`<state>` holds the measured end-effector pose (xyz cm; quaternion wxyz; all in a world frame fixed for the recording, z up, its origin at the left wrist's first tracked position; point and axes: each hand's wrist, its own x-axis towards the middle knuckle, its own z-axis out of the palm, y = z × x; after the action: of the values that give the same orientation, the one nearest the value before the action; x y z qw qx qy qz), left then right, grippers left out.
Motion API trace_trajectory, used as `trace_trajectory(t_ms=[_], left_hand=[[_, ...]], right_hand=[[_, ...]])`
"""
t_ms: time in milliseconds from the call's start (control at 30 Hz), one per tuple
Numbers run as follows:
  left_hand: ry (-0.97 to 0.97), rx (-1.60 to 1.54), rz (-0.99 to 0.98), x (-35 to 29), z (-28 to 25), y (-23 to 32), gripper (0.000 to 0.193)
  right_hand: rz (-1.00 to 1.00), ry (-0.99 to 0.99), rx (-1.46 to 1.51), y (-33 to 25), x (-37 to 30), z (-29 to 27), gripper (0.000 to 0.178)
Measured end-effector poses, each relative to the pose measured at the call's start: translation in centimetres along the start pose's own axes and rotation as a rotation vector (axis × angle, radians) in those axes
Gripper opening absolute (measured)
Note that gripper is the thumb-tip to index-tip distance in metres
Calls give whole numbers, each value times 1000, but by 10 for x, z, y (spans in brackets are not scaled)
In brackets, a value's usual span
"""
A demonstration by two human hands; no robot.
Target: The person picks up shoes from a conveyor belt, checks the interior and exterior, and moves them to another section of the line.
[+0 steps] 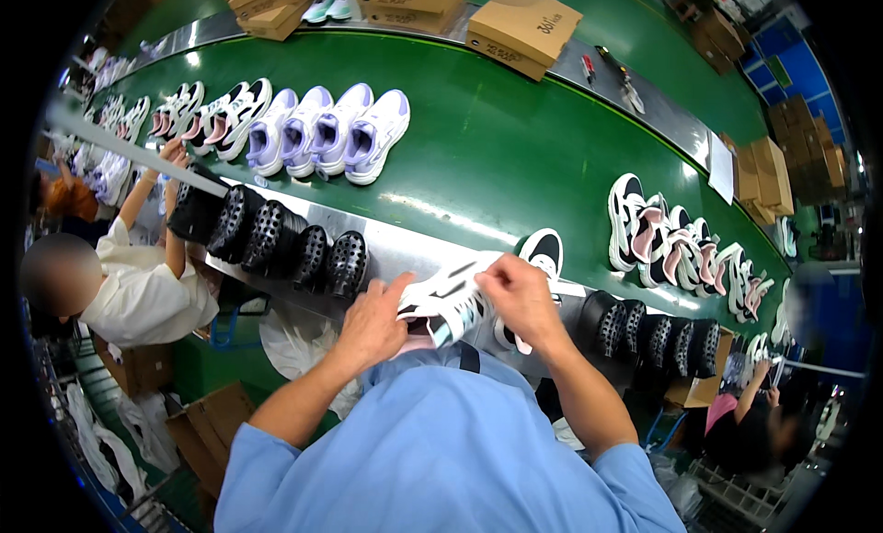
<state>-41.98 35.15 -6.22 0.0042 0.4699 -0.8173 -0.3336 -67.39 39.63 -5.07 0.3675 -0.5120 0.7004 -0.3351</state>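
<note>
Left hand (372, 320) and right hand (522, 298) were clamped on a white sneaker (449, 296) by the green tabletop (497, 156), seemingly midway through adjusting it, the next move probably calling for a steady two-handed hold, with lilac sneakers (379, 128) lined up beyond and cardboard shoeboxes (522, 27) near the workshop floor (644, 50).

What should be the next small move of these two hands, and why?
Perhaps steady the shoe with the left hand before the right hand shifts its grip: both hands hold the shoe, and its blurred surface suggests motion.
</note>
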Motion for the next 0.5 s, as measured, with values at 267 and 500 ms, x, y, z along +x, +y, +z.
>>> trace_trajectory(t_ms=[267, 500], left_hand=[[-17, -182, -206, 34, 80, -35, 55], [164, 303, 220, 18, 59, 35, 24]], right_hand=[[543, -34, -263, 96, -104, -37, 33], [595, 339, -12, 152, -86, 41, 34]])
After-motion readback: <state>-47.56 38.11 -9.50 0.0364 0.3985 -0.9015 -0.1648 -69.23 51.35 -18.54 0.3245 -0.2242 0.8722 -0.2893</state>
